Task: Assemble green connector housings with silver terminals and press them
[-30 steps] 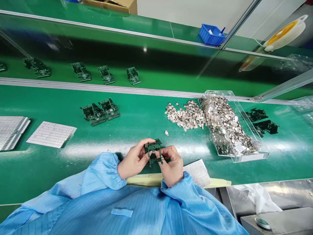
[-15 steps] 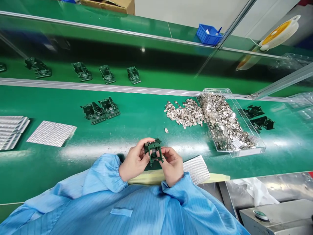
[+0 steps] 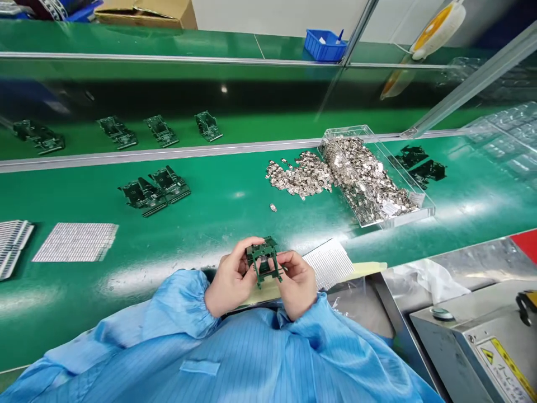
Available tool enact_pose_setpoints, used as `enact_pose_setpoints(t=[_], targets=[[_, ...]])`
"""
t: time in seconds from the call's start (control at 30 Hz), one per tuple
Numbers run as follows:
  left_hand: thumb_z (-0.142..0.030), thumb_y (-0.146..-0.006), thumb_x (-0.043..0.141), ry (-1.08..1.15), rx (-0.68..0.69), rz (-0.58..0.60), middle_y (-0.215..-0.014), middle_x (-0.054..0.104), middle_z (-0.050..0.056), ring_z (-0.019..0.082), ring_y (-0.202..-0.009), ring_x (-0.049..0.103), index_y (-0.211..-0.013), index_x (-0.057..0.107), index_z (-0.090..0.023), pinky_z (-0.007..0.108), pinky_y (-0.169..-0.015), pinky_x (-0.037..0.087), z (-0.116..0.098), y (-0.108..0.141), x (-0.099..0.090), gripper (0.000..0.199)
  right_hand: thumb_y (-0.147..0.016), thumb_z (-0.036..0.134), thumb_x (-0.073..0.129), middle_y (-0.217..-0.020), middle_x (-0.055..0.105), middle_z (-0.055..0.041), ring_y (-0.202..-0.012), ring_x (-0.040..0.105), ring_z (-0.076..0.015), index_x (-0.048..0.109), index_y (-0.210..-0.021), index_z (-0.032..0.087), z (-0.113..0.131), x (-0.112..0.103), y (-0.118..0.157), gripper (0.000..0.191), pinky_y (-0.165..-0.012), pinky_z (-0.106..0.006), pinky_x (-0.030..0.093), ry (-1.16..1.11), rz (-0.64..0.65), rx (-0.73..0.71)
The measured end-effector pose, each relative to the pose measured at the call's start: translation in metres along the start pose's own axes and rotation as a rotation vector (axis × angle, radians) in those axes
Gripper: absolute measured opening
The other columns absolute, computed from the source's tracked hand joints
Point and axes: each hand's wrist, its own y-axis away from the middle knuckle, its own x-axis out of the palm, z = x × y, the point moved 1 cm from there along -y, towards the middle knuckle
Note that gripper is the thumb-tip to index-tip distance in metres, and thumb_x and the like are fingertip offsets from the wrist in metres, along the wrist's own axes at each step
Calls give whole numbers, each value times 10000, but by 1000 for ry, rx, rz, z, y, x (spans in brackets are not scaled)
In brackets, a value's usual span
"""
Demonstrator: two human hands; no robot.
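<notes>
A shallow, clear plastic tray [image 3: 406,219] stands on the glossy green tabletop [image 3: 218,224], loaded with small silver metal parts [image 3: 356,179]. They bank up along its left side and thin out toward the right, where a strip of the tray's clear floor shows; a small white slip [image 3: 390,209] lies on them near the front end. Against the tray's left side spreads a loose heap of the same silver parts [image 3: 300,176], with one single silver part [image 3: 273,207] lying just apart in front.

On the upper shelf, a blue rectangular plastic bin [image 3: 321,47] holds something white and a dark blue pointed object [image 3: 340,37] that sticks up over the rim. Further left sits a brown cardboard box [image 3: 146,14], whose contents cannot be seen.

Near the table's front edge, between both hands, is an open, box-like frame of dark green circuit board [image 3: 262,247]. The left hand [image 3: 230,282] pinches its left side, forefinger along the top and thumb below; the right hand [image 3: 298,282] grips its lower right side in a narrow hold of thumb and fingers
</notes>
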Motion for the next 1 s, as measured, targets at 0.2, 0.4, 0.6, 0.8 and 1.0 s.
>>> enact_pose_setpoints(t=[0.2, 0.4, 0.6, 0.8, 1.0], targets=[[-272, -923, 546, -46, 71, 40, -887, 611, 20, 99, -681, 551, -1191, 513, -205, 172, -584, 456, -6, 10, 13, 278, -605, 337, 808, -588, 589, 5, -513, 518, -127, 601, -614, 189, -1, -7, 19, 254, -455, -214, 433, -115, -118, 15], [-242, -924, 539, -44, 119, 155, -924, 629, 27, 112, -739, 591, -1204, 505, -201, 188, -641, 487, -14, 18, 35, 285, -630, 357, 782, -521, 564, 14, -474, 480, -120, 580, -616, 187, 4, -28, 39, 265, -432, -214, 413, -128, -207, -37], [-275, -916, 565, -35, 159, 340, -938, 627, 27, 113, -716, 596, -1215, 512, -219, 200, -626, 496, -20, 11, 62, 309, -720, 419, 752, -631, 608, -3, -546, 558, -141, 609, -738, 183, -6, -68, 61, 277, -510, -238, 483, -135, -288, -68], [-380, -860, 636, 143, 284, 304, -1033, 611, 69, 149, -816, 624, -1165, 504, -181, 255, -706, 549, -22, -59, 104, 387, -746, 573, 704, -736, 672, -63, -664, 621, -192, 680, -804, 169, -48, -118, 61, 409, -605, -288, 521, -63, -427, 1], [-409, -844, 639, 146, 356, 338, -1002, 615, 68, 154, -858, 606, -1169, 493, -165, 266, -780, 525, -7, -96, 145, 432, -732, 558, 716, -646, 637, -37, -607, 569, -168, 670, -728, 161, -61, -110, 37, 400, -576, -264, 440, -41, -267, 15]])
